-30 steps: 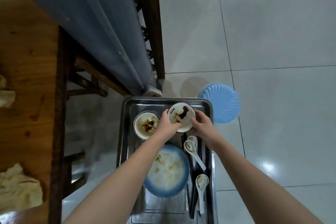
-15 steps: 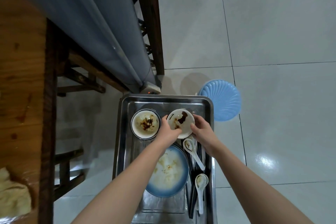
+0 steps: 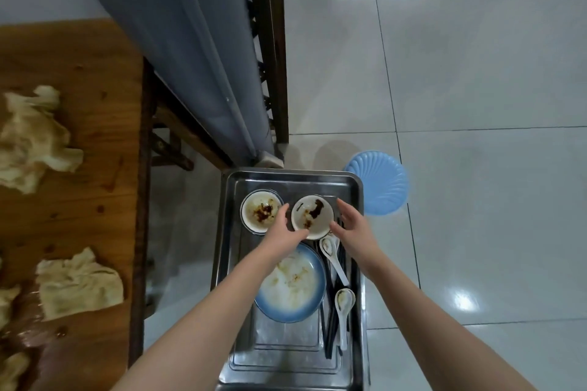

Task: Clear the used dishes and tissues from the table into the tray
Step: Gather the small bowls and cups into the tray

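Bowl: the sauce-stained bowl [image 3: 313, 216] stands upright at the far end of the tray [image 3: 222, 263], just beside a second bowl [image 3: 260, 211].
Left grip [image 3: 284, 225]: fingers straight, palm against the bowl's left side. It clasps nothing.
Right grip [image 3: 351, 228]: fingers straight, thumb at the bowl's right side. Whether it touches is too fine to tell. It clasps nothing.
Step in hand: judged to be setting this bowl down.
Method: check that the bowl sits flat on the tray floor. Its near rim is just beside a spoon [image 3: 330, 251], and a tilted bowl would spill its sauce. Draw both grips up and outward together so no finger drags the rim. Keep your left forearm clear of the plate [image 3: 290, 284] beneath it.
Count, tray: two bowls, one plate and two spoons, the second [image 3: 344, 301] nearer you. There is also a dark bundle of chopsticks [image 3: 333, 327], number not readable.
Count, desk [image 3: 79, 73]: four tissues in view, one large [image 3: 31, 143], one nearer [image 3: 79, 286], and two cut by the frame edge. All lie well apart from the tray and are not yet collected.
Progress: the dishes appear loaded and the tissues are outstanding.
Surroundings: a blue stool [image 3: 381, 182] stands just beside the tray's far right corner.
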